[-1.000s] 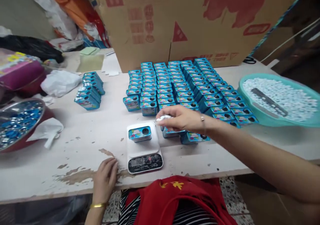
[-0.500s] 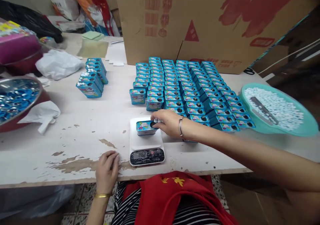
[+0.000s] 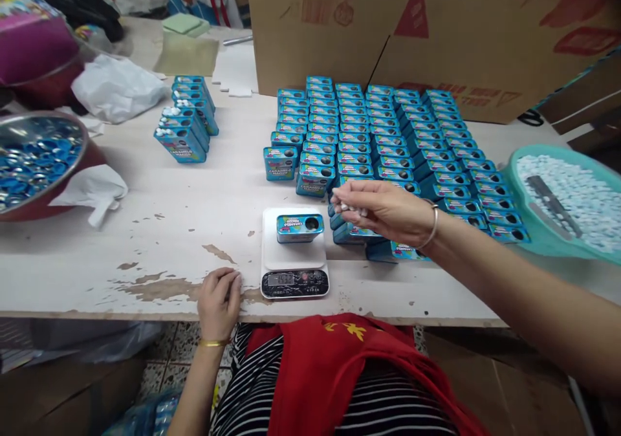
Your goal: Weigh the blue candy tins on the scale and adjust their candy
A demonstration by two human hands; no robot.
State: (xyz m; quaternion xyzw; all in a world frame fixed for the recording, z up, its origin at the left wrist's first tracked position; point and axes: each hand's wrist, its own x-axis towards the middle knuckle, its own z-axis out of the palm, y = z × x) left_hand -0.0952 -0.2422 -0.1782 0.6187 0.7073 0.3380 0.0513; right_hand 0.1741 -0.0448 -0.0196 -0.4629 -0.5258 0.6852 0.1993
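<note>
A blue candy tin [image 3: 299, 227] with a dark round opening in its top stands on a white digital scale [image 3: 294, 285], whose display digits are too blurred to read surely. To the right of the tin, my right hand [image 3: 383, 206] is closed around several small white candies [image 3: 353, 209], held above the front of the tin rows. My left hand [image 3: 218, 297] rests near the table's front edge, left of the scale. Its fingers are curled in, and nothing shows in them.
Rows of blue tins [image 3: 356, 135] stand before a large cardboard box [image 3: 330, 41]. A turquoise basin [image 3: 557, 239] of white candies with a dark flat bar is at right. Tins topped with candies [image 3: 187, 145] and a metal bowl [image 3: 80, 158] of blue-and-silver pieces are at left.
My right hand has lifted away from the tin's opening and moved right, still holding candies. The tin stays on the scale, and the display reading differs. The whole view has shifted slightly.
</note>
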